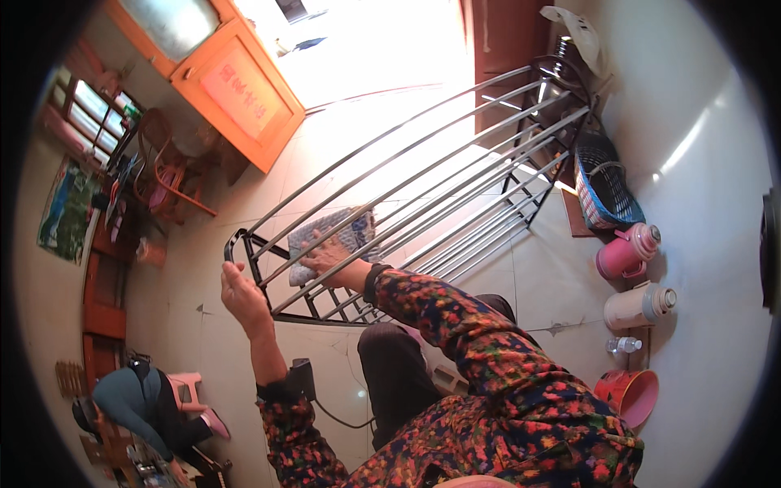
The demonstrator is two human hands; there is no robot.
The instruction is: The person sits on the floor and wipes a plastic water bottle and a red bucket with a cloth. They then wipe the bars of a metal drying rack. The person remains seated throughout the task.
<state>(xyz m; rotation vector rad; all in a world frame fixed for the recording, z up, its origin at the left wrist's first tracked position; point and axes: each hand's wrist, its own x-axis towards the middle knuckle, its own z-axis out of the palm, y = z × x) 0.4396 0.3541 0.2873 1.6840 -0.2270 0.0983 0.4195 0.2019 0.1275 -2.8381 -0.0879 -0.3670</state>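
A metal tube rack (421,177) with black end frames lies slantwise before me. My left hand (244,299) grips the corner of its near black end frame (235,239). My right hand (329,259) reaches in among the grey tubes and rests on a folded grey quilted cloth (332,226), its fingers spread over it. Part of the cloth is hidden behind the tubes and my hand. Both of my sleeves are flower-patterned. A small black device (302,378) with a cable is beside my left cuff.
Along the right wall stand a woven basket (604,183), a pink thermos (628,250), a pale thermos (640,307), a plastic bottle (623,345) and a red bucket (628,396). An orange door (238,91) stands ajar. A person (137,396) bends over at lower left by a pink stool (185,390).
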